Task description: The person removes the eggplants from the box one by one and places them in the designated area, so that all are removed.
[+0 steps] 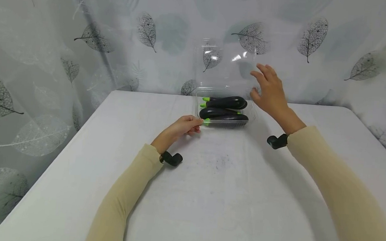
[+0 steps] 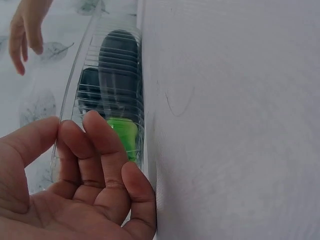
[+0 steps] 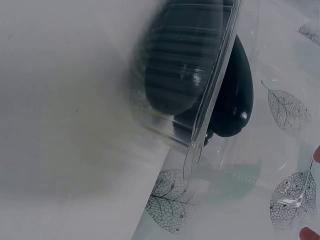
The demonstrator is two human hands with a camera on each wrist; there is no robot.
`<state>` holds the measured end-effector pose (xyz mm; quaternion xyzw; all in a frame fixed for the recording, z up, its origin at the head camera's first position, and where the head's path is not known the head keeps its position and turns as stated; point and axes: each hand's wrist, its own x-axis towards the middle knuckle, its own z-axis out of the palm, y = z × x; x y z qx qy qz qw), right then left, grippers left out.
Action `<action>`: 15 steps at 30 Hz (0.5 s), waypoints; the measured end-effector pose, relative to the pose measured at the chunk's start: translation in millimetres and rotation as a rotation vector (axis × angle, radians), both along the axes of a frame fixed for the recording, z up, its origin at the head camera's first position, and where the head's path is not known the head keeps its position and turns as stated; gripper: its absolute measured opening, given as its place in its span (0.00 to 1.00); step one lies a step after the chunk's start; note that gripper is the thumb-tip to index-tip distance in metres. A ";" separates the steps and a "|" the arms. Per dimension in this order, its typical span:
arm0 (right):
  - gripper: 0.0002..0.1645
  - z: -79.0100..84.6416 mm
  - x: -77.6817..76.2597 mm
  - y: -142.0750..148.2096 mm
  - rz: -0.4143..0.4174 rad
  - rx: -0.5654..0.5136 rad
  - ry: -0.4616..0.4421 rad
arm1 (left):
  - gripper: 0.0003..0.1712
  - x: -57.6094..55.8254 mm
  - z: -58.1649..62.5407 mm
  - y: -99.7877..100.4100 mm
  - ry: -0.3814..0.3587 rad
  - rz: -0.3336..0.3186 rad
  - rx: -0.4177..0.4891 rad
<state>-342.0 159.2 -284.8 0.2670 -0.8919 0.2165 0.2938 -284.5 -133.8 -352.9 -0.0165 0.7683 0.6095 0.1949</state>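
A clear plastic clamshell container (image 1: 252, 115) sits at the table's far edge, its transparent lid (image 1: 227, 68) raised upright behind it. Several dark eggplants (image 1: 228, 101) with green stems lie inside; the ribbed wall partly veils them in both wrist views. My left hand (image 1: 185, 126) pinches the container's front left rim between thumb and fingers, as the left wrist view (image 2: 95, 175) also shows. Beside the lid's right edge, my right hand (image 1: 268, 90) is raised with fingers spread and loosely bent. Only two fingertips (image 3: 307, 233) of it appear in the right wrist view, near the lid's corner; contact cannot be told.
A white-covered table (image 1: 207, 197) extends toward me, with faint dark marks (image 1: 222, 162) in front of the container. Behind it hangs a leaf-patterned curtain (image 1: 172, 32), close to the raised lid. Each wrist wears a black camera (image 1: 277, 141).
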 end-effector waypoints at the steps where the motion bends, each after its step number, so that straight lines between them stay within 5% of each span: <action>1: 0.27 -0.4 -0.8 -0.2 -0.008 0.001 -0.045 | 0.14 0.0 -0.4 0.1 -0.002 -0.001 0.003; 6: 0.27 -5.7 0.9 -1.0 -0.041 0.011 -0.199 | 0.13 -0.4 -2.3 0.7 -0.004 0.001 0.031; 15: 0.22 -14.1 3.2 3.1 -0.019 -0.054 -0.200 | 0.14 -1.5 -3.2 0.4 0.014 0.019 0.065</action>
